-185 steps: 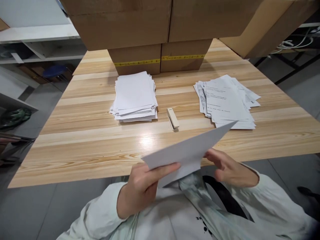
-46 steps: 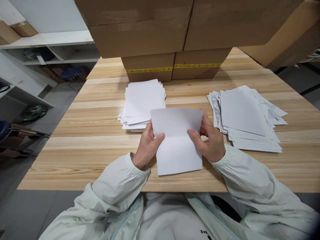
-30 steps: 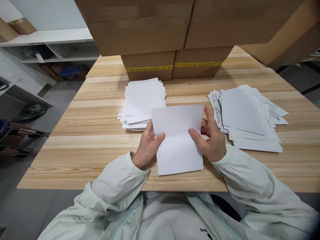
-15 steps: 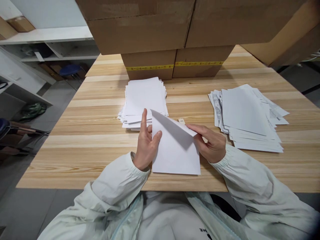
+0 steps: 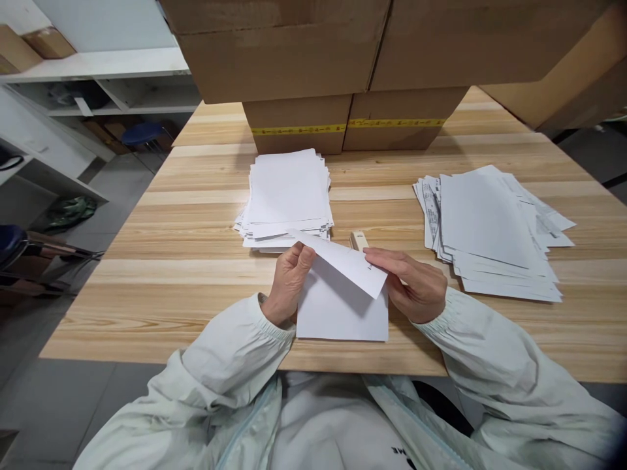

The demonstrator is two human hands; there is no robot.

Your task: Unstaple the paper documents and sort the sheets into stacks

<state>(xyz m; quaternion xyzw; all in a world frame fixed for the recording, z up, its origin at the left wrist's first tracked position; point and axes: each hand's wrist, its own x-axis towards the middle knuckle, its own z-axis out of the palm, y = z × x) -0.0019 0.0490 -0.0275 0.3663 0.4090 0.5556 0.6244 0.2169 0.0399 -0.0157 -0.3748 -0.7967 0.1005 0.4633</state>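
Observation:
Between my two hands is a sheet of white paper (image 5: 345,264), its far part curled up and over toward me. My left hand (image 5: 290,281) pinches the sheet's left edge between thumb and fingers. At the sheet's right edge, my right hand (image 5: 414,284) has its fingers closed on the paper, with a bit of print showing near the fingertips. Under the raised part lies more white paper (image 5: 337,320), flat on the table near its front edge. A small pale stapler-like object (image 5: 359,241) sits just beyond the sheet, partly hidden.
A stack of white paper (image 5: 289,186) stands beyond my left hand. To the right lies a looser, fanned pile of printed sheets (image 5: 484,219). Cardboard boxes (image 5: 298,117) with yellow tape rise at the back of the wooden table (image 5: 161,274). A blue stool (image 5: 144,134) is at the left.
My left hand has gone from an upright, pointing finger to a pinch on the sheet. The sheet's far part has folded further down toward me, uncovering more of the pale object.

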